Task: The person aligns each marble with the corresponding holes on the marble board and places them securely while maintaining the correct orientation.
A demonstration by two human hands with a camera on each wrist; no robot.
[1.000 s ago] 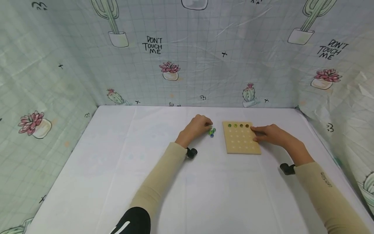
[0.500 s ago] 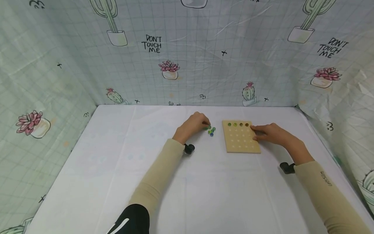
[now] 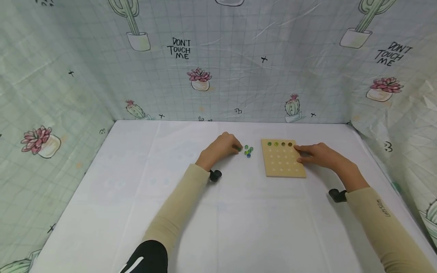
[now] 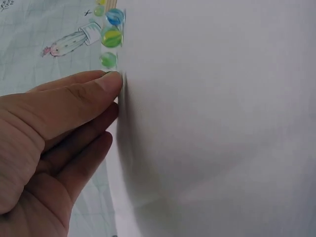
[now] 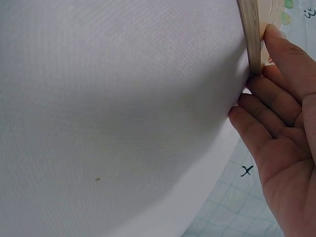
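My left hand (image 3: 220, 147) pinches a small green marble (image 3: 240, 149) at its fingertips, low over the table; in the left wrist view the thumb hides nearly all of it. Beside those fingertips lie several loose glass marbles (image 3: 248, 155), green, yellow-green and blue, with a blue-swirled marble (image 4: 115, 17) clear in the left wrist view. To their right is a flat wooden board (image 3: 285, 170) with rows of shallow holes. Colored marbles (image 3: 269, 144) sit in its far row. My right hand (image 3: 321, 156) grips the board's right edge, thumb on top and fingers against the side.
A white cloth covers the table (image 3: 246, 227). Behind it and at both sides hangs a curtain (image 3: 232, 83) printed with cacti. Each wrist carries a small black camera (image 3: 215, 175).
My left hand has drawn a little to the left, away from the loose marbles, with the green marble in its fingertips. My right hand and the board keep their place.
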